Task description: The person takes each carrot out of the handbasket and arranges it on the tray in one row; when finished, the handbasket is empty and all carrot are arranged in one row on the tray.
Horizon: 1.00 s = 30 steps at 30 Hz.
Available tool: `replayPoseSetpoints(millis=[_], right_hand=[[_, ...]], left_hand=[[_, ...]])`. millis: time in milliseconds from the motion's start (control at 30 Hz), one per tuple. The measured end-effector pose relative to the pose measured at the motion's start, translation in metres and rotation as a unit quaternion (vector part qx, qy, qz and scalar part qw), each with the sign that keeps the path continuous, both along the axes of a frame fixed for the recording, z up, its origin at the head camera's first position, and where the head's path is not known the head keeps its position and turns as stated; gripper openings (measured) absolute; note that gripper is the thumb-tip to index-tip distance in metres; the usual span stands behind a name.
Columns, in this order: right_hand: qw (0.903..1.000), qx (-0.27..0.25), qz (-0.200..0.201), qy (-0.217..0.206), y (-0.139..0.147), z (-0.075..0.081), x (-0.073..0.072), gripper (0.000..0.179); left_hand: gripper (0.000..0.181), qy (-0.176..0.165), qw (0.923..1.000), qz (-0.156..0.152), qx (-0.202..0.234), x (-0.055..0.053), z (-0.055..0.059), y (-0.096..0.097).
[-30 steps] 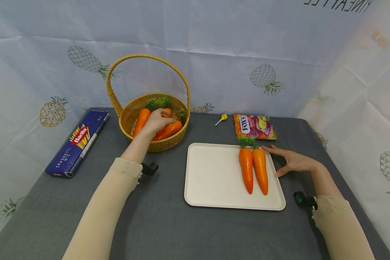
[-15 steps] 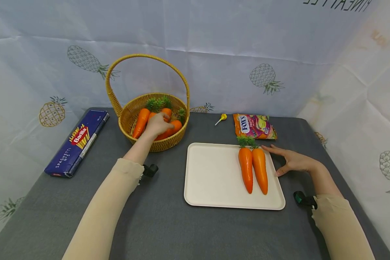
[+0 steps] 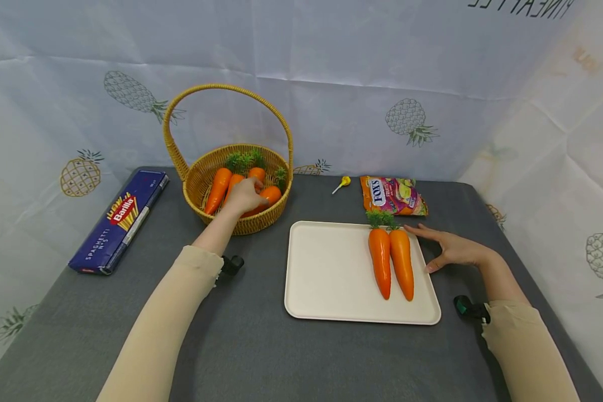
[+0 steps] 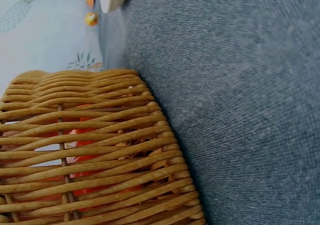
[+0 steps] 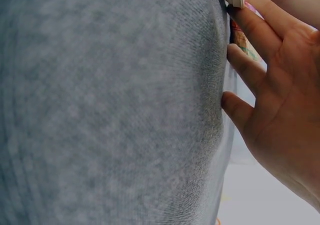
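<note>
In the head view my left hand [image 3: 245, 196] reaches into a wicker basket [image 3: 251, 224] holding several orange toy carrots. Its fingers bend down among them, over the front carrot [image 3: 270, 195]; I cannot tell whether they grip it. The left wrist view shows the woven side of the basket [image 4: 100, 150], with orange behind the gaps. My right hand [image 3: 454, 248] rests at the right edge of a cream tray [image 3: 326, 273], thumb and fingers spread. Two carrots lie side by side on that tray, a left one [image 3: 380, 262] and a right one [image 3: 402, 265], green tops toward the back.
A blue spaghetti box [image 3: 120, 220] lies left of the basket. Behind the tray are a candy bag [image 3: 394, 195] and a yellow lollipop [image 3: 345, 181]. The basket's tall handle [image 3: 226, 86] arches above the left hand. A pineapple-print cloth [image 3: 331, 128] hangs behind the grey table [image 3: 261, 352].
My left hand has shifted slightly within the basket, uncovering more of a middle carrot. The right hand, the tray and its two carrots have stayed put.
</note>
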State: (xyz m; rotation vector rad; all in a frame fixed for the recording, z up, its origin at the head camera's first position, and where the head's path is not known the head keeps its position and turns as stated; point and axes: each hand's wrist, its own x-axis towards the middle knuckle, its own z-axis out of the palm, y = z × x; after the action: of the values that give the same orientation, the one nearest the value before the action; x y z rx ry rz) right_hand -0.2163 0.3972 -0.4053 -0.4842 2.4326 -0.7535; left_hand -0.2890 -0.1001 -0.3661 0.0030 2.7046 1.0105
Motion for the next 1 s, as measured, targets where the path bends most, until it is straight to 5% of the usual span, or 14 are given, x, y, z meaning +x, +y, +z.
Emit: replayPoseSetpoints(millis=[533, 1000], right_hand=[[1.0000, 0.003, -0.004, -0.002, -0.0005, -0.0002, 0.0000, 0.111], [1.0000, 0.002, -0.004, -0.001, -0.0002, -0.0007, 0.0003, 0.110]], left_hand=[[0.057, 0.019, 0.9986, -0.022, -0.045, -0.0035, -0.0068, -0.0012], [0.054, 0.073, 0.9898, -0.028, -0.119, 0.0027, -0.0062, -0.0008]])
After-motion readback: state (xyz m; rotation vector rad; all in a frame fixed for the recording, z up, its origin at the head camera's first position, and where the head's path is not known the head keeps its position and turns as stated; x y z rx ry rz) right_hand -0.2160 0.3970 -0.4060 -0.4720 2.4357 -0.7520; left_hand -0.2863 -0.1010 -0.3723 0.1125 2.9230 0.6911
